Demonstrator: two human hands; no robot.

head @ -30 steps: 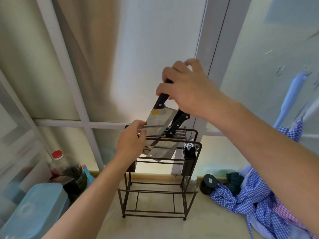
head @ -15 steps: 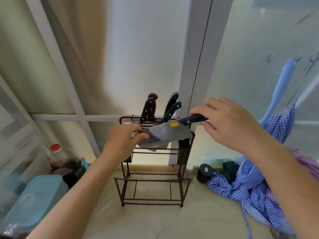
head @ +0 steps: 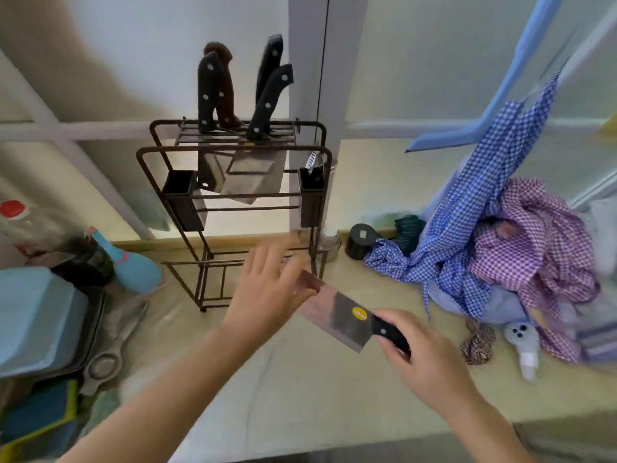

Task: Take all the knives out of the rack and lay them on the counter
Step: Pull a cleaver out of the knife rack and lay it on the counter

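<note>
A dark wire knife rack (head: 230, 152) stands on the pale counter (head: 300, 389) against the window. Several knives stay in its top slots, among them a black-handled one (head: 208, 91), a brown-handled one (head: 225, 85) and two more black-handled ones (head: 271, 98); their blades hang inside the frame. My right hand (head: 424, 359) grips the black handle of a cleaver (head: 340, 317) with a yellow sticker, held low over the counter in front of the rack. My left hand (head: 267, 292) has its fingers spread at the blade's far end, touching or just beside it.
A heap of blue and purple checked cloth (head: 494, 262) lies at the right. A small dark jar (head: 360, 240) stands beside the rack. At the left are a red-capped bottle (head: 20, 225), a blue bottle (head: 130, 269), a blue lidded box (head: 36, 315) and a metal tool (head: 110, 349).
The cleaver has come out of the rack, turned flat and dropped down to just above the counter in front of the rack. My left hand moved down with it. The view tilted downward.
</note>
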